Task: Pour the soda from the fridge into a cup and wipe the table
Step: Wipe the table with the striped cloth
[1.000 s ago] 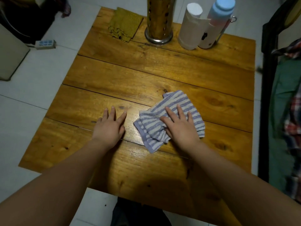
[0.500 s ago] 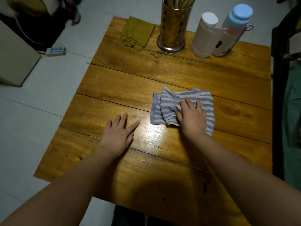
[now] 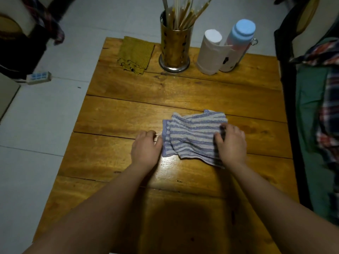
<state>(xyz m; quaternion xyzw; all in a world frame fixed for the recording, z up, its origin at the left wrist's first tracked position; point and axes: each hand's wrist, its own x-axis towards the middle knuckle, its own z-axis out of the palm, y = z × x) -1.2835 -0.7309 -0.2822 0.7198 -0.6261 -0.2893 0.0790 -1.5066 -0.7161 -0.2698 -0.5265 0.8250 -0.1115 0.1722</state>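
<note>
A blue-and-white striped cloth (image 3: 192,134) lies bunched near the middle of the wooden table (image 3: 128,110). My right hand (image 3: 231,144) sits on the cloth's right end, its fingers curled into the fabric and gripping it. My left hand (image 3: 146,149) is at the cloth's left edge with curled fingers. Its thumb touches the hem, but motion blur hides whether it pinches the cloth. Both forearms reach in from the near edge.
Along the table's far edge stand a folded yellow cloth (image 3: 135,55), a metal holder of chopsticks (image 3: 175,48), a paper roll (image 3: 209,54) and a blue-capped bottle (image 3: 238,43). A power strip (image 3: 38,77) lies on the floor at left. Clothes (image 3: 321,107) crowd the right side.
My right hand slid from the cloth's middle to its right end and curled into it. My left hand left the bare wood and moved right to the cloth's left edge, curling its fingers.
</note>
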